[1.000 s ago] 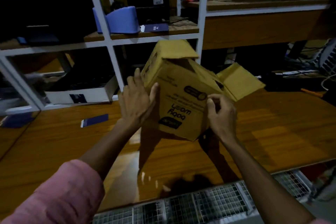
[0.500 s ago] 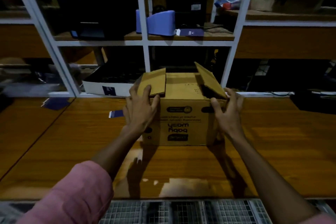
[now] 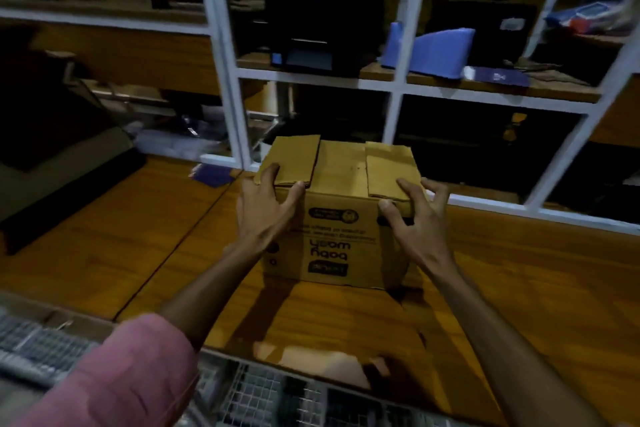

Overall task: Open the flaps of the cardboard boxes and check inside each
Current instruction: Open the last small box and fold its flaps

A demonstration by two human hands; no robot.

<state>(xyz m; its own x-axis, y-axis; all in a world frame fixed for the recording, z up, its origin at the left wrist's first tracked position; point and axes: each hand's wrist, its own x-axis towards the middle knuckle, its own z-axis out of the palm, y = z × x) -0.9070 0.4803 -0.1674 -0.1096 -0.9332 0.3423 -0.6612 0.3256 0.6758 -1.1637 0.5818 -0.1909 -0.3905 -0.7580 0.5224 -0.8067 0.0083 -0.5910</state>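
Your left hand [image 3: 265, 208]: fingers spread over the near left top corner of the cardboard box [image 3: 341, 218], fingertips resting on the left flap [image 3: 292, 161], thumb lying along the top edge of the front face. Pink sleeve [image 3: 121, 378] on that arm, low in the view.

Your right hand [image 3: 414, 218]: fingers splayed over the near right top corner, index finger laid on the right flap [image 3: 388, 168], thumb against the front face, remaining fingers reaching round the right side.

Cardboard box: upright on the table [image 3: 519, 288], at its middle, close to the shelving. Both short flaps folded down flat; a strip of the panel beneath shows between them. Print on the front face reads upside down to you.

Table: glossy wooden top, carrying the box's shadow on your side.

Shelving [image 3: 394, 80]: white-framed, directly behind the box. Upper shelf holds a blue plastic item [image 3: 429, 52] and dark devices; blurred, so no further detail. Small dark-blue flat piece [image 3: 213, 175] on the table, left of the box.

Wire mesh [image 3: 277, 395]: along the near edge, below the table.
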